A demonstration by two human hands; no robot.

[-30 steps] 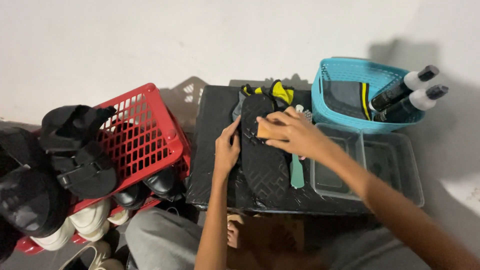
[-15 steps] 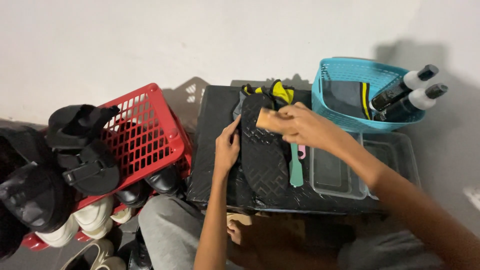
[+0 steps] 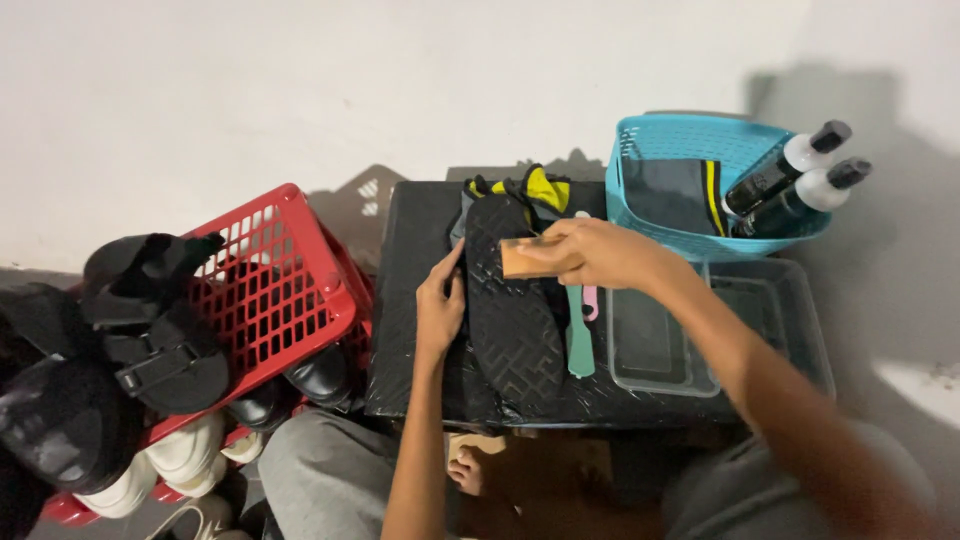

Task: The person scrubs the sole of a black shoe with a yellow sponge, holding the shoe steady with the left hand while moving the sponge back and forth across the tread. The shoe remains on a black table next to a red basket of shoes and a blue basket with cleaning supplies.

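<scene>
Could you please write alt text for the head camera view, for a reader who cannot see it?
The right hand presses a tan block on a black sandal sole that the left hand steadies on a black table. A red basket of shoes stands left, a blue basket with bottles right.

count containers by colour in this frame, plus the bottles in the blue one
Red basket: 1
Blue basket: 1
Clear trays: 2, the second partly under the right arm
Bottles: 2, dark with white shoulders and black caps
Total: 6
</scene>
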